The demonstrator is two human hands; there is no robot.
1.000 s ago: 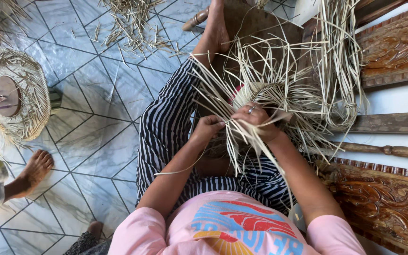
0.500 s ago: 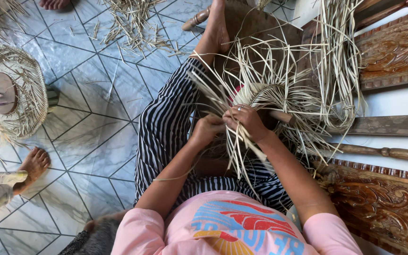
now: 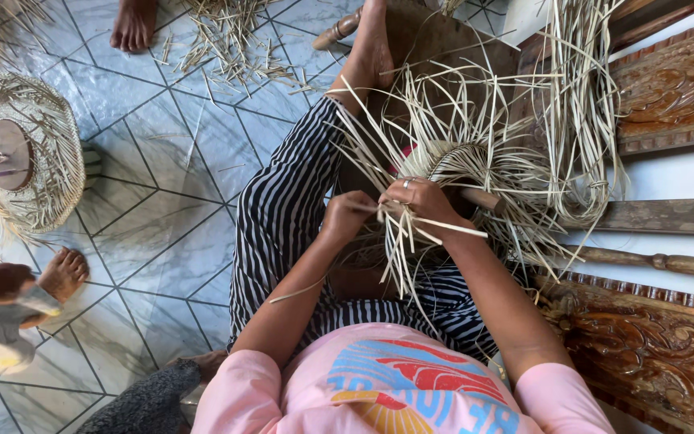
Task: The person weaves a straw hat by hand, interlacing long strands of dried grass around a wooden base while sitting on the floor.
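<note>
Straw weave, domed and stiff, is pinched by left hand and right hand; loose strands fan outward.

Pale blue-grey floor tiles with dark diagonal lines spread out left of the grip, glossy under soft daylight. Further left of it, a half-woven straw hat on a round wooden form rests on the tiles. Above and left of the grip, loose straw offcuts lie scattered. Right of the grip, dark carved wooden panels lean on a white surface; another carved panel sits below right.
</note>
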